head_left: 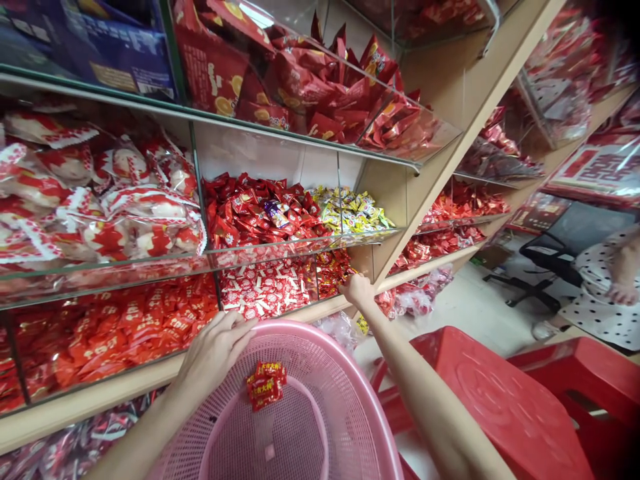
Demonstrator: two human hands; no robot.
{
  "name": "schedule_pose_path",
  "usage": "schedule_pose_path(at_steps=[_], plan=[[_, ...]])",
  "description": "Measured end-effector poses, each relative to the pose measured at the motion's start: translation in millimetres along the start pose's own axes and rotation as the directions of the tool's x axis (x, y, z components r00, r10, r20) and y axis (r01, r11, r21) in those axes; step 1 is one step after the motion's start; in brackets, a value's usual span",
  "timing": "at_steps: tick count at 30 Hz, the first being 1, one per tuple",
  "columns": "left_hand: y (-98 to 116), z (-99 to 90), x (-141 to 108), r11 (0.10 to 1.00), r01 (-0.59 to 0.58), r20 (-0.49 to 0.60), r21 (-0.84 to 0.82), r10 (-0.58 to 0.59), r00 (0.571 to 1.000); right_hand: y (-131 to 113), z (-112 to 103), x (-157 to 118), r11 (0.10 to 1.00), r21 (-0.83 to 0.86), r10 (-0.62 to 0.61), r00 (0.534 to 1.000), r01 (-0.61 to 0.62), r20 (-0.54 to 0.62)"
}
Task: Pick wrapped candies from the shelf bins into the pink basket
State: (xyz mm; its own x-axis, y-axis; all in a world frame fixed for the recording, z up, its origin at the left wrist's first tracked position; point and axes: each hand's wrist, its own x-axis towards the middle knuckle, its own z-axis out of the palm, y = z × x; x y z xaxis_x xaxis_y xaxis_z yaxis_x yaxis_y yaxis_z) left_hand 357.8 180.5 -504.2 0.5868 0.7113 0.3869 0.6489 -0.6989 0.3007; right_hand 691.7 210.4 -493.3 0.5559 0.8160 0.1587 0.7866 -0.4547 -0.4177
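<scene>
Holding pink basket [320, 427] with red candy packets [265, 385] inside.

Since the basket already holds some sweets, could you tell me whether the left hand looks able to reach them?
Probably yes: the left hand grips the pink basket rim, and the red sweets lie uncovered just below.

Shelf: tall wooden shelf unit with pale beige boards [450, 80], split by clear glass dividers into bins.
Top row: red snack packets printed with orange slices [300, 87].
Middle row: white-and-red wrapped buns [100, 200] at the left, small red foil sweets [255, 213] next to them, yellow-wrapped sweets [350, 210] beside those.
Lower row: flat red sachets [115, 333], then red-and-white wrapped candies [265, 287].
Floor: pale grey floor [470, 313], carrying red plastic stools [500, 400] and a black swivel chair [545, 267].
</scene>
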Motion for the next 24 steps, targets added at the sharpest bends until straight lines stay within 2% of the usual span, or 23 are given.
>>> schedule_pose_path(at_steps=[3,7,9,11,13,14,19,22,24], plan=[[-0.3,0.3,-0.7,1.000,-0.010,-0.011,-0.012,0.010,1.000,1.3,-6.4,-4.8,0.982,0.182,-0.047,0.999,0.048,-0.009],[-1.0,1.5,-1.4,0.999,-0.022,-0.034,-0.029,0.021,0.999,-3.0,-18.7,-27.7,0.889,0.440,-0.144,0.990,0.125,0.010],[-1.2,1.9,-1.6,0.999,-0.018,-0.034,-0.029,0.017,0.999,-9.0,-24.0,-46.2,0.770,0.628,-0.184,0.982,0.114,0.047],[-1.0,1.8,-1.8,1.000,-0.016,-0.033,-0.027,0.015,0.999,-17.3,-28.3,-65.9,0.563,0.826,-0.215,0.972,0.041,0.099],[-0.4,1.1,-2.1,1.000,-0.016,-0.033,-0.024,0.015,0.999,-27.1,-31.5,-83.6,0.377,0.925,-0.241,0.959,-0.052,0.152],[0.2,0.6,-2.3,1.000,-0.015,-0.033,-0.023,0.014,0.999,-32.4,-32.7,-91.2,0.338,0.938,-0.249,0.953,-0.081,0.172],[3.4,-1.8,-2.8,0.999,-0.021,-0.023,-0.034,0.020,1.000,-55.5,-32.9,-116.6,0.309,0.940,-0.319,0.914,-0.147,0.248],[4.7,-2.1,-2.8,0.999,-0.014,-0.020,-0.034,0.014,1.000,-62.0,-24.5,-127.4,0.368,0.914,-0.392,0.864,-0.168,0.317],[5.3,-2.2,-2.8,1.000,-0.005,-0.017,-0.029,0.004,1.000,-63.2,-14.1,-134.4,0.423,0.887,-0.442,0.812,-0.186,0.381]])
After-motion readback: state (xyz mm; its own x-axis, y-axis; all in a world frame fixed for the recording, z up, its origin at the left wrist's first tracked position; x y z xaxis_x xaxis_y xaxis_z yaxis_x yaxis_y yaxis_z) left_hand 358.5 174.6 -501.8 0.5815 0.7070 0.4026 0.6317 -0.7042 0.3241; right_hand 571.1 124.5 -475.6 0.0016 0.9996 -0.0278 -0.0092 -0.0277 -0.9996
